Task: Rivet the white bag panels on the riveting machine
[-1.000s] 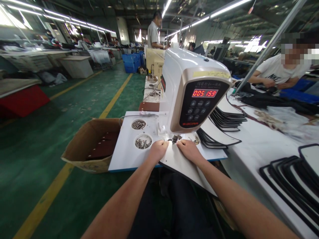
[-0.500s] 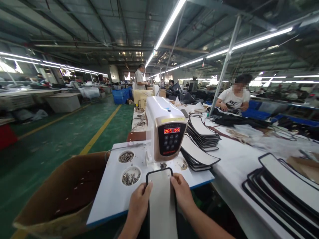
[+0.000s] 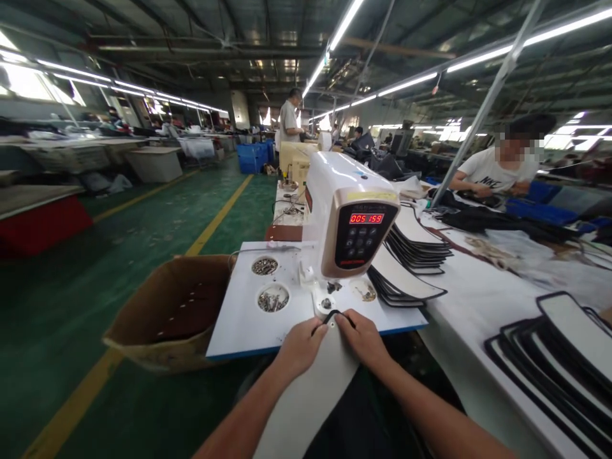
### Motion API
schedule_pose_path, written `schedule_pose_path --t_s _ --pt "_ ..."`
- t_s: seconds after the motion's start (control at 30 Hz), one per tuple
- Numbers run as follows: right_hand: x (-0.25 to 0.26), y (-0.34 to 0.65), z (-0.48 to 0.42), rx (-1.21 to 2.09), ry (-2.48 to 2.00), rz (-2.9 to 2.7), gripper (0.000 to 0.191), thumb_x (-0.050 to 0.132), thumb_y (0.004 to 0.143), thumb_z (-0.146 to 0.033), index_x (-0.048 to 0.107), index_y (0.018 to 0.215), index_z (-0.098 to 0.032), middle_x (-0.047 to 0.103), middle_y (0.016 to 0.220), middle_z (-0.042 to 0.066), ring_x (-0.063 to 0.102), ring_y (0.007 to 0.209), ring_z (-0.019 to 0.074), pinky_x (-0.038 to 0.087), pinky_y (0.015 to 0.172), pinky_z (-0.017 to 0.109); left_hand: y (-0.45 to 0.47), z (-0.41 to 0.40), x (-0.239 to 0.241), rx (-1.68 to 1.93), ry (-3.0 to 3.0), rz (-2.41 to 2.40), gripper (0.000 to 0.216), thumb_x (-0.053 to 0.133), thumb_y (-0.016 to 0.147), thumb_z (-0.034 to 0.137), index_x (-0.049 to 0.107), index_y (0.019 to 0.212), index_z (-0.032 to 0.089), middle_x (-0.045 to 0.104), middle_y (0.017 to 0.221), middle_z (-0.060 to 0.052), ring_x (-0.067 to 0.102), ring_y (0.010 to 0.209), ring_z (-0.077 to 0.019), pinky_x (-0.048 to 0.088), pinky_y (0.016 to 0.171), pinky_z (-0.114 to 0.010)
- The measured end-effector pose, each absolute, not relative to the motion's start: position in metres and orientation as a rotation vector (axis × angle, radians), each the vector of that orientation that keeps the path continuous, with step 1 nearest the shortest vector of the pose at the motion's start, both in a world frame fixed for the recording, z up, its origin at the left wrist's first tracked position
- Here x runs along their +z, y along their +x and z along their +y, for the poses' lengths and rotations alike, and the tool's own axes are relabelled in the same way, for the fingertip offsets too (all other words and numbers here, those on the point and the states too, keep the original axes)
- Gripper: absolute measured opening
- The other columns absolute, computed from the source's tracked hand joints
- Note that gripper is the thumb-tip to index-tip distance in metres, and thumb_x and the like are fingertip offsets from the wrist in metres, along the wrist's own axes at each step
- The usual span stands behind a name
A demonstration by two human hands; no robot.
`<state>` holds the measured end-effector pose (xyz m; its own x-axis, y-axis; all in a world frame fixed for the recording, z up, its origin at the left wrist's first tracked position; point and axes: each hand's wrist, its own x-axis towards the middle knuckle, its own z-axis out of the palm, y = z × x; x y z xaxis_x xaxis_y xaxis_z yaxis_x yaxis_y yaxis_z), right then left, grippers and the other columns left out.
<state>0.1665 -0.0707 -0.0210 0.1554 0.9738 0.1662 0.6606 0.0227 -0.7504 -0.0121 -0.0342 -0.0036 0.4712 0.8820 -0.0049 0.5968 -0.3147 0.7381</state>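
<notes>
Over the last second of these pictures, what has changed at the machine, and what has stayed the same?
Both hands, left hand and right hand, kept hold of the black-edged white panel. They drew it back from the machine, then brought its rounded end forward again to the machine's base. The display, the two rivet cups and the stacked panels stayed as they were.

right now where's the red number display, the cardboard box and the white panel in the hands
red number display [image 3: 366,218], head view, middle of the lit digits
cardboard box [image 3: 143,347], head view, near outer wall
white panel [image 3: 313,389], head view, bare white face below the hands
</notes>
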Motion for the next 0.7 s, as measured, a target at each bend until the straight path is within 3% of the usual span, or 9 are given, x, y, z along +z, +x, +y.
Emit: schedule_pose_path --t_s 0.27,0.7 --pt "-0.005 0.175 -0.027 0.480 -1.735 -1.557 0.036 0.043 0.094 -0.046 0.056 0.071 -0.021 0.065 0.075 0.001 0.055 0.074 0.0164 0.034 0.068 0.026 0.000 -0.001 0.005 0.581 2.060 1.469 0.042 0.035 0.091 0.049 0.056 0.068 0.021 0.064 0.072 -0.004 0.051 0.069 -0.0166 0.025 0.062 -0.029" --pt "-0.012 0.180 0.002 0.480 -1.897 -1.633 0.031 0.047 0.086 -0.032 0.051 0.059 -0.018 0.060 0.066 0.004 0.047 0.065 0.0139 0.026 0.060 0.026 0.000 0.025 -0.013 0.605 1.949 1.342 0.043 0.040 0.087 0.050 0.044 0.057 0.019 0.045 0.058 0.003 0.044 0.062 -0.0127 0.024 0.059 -0.028"
